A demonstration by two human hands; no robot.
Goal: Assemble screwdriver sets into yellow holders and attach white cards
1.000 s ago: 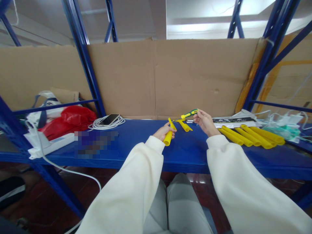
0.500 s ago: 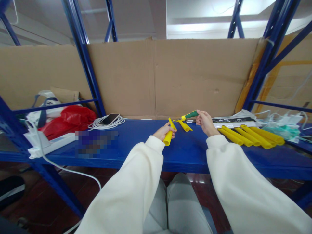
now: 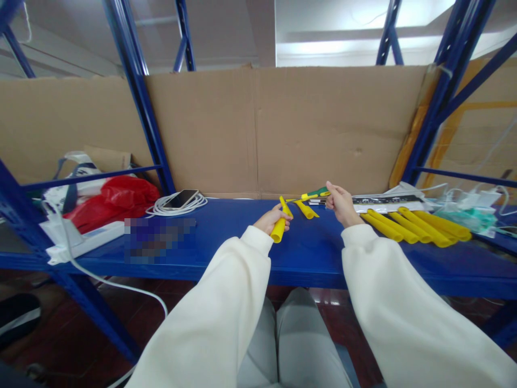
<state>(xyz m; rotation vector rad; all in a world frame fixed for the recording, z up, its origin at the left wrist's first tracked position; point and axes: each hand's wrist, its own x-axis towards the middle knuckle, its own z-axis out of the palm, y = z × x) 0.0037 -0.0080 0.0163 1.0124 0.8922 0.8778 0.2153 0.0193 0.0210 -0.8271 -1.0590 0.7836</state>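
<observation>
My left hand (image 3: pixel 274 218) is closed around a yellow tube-shaped piece (image 3: pixel 278 231), its wide round end pointing down toward me. In my right hand (image 3: pixel 340 202) is the green and yellow handle of a screwdriver (image 3: pixel 317 193), gripped at its rear end. The screwdriver's thin shaft points left and reaches the upper part of the held piece; whether its tip is inside cannot be made out. Just right of my left hand, a second yellow piece (image 3: pixel 306 210) lies on the blue shelf top (image 3: pixel 234 237). Several more yellow tubes (image 3: pixel 416 225) lie side by side at the right.
A phone (image 3: pixel 181 198) rests on a coiled white cable at the left, near a red plastic bag (image 3: pixel 117 196) and a white power strip (image 3: pixel 91 241). Cardboard (image 3: pixel 258 129) walls off the back. Behind the tubes lies a black-and-white package (image 3: pixel 383 203).
My right hand and the screwdriver handle have shifted very slightly, with the handle appearing turned. My left hand and the yellow piece stay in place.
</observation>
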